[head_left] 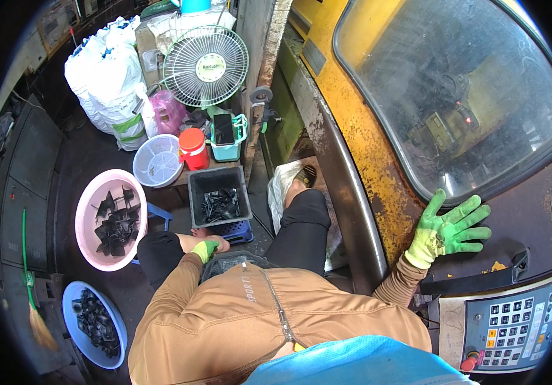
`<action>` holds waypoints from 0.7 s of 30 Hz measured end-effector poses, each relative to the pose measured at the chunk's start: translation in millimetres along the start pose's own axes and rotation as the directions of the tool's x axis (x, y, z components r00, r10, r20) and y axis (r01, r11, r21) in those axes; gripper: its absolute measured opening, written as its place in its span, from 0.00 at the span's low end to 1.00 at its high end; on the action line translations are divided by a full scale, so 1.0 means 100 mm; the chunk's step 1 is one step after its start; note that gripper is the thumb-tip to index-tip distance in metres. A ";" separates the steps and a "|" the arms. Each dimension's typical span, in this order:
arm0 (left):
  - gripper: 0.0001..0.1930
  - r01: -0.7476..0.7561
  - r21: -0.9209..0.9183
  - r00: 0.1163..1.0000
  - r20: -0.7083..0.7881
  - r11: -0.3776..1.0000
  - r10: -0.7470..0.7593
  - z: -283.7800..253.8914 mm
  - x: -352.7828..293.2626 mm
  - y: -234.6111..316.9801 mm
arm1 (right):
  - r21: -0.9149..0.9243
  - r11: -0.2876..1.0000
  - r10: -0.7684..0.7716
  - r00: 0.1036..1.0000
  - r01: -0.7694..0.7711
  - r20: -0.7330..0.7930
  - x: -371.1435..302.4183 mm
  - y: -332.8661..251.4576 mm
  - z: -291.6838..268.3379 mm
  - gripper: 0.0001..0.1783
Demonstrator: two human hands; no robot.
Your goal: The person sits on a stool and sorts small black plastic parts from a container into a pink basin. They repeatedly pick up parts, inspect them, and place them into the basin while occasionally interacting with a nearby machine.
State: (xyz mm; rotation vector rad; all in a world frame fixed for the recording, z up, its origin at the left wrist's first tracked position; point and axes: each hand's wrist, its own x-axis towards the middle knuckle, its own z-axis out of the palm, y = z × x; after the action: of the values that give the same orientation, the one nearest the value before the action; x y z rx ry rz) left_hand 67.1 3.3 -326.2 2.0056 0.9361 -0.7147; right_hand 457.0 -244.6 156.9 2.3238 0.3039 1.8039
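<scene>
The green-and-yellow-gloved right hand [450,230] spreads wide, empty, over a rusty yellow-and-brown metal machine panel [388,215], just below its rounded clear window [411,77]. Well leftward, the green-gloved left hand's [205,251] hold cannot be told; just beyond it sits a square black plastic bin [217,178] of black pieces [221,205].

Access: partial at left, restricted at right.
Black crate [217,179] admits a hand from above; left knee [157,255] obstructs left hand [207,249] toward pink basin [84,221]; yellow machine housing [388,208] bars right hand [448,231] on far side.
</scene>
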 end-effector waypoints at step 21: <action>0.21 -0.048 0.318 0.991 0.135 0.947 0.004 0.05 0.35 0.11 | 0.117 0.977 0.215 0.802 -0.180 -0.557 0.24 -0.14 -0.26 0.34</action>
State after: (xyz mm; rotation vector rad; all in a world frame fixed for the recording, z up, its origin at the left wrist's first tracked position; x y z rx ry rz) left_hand 95.5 6.8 -350.3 2.2130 0.7500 -1.0268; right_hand 436.6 -224.0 181.6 1.8427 0.1952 2.6088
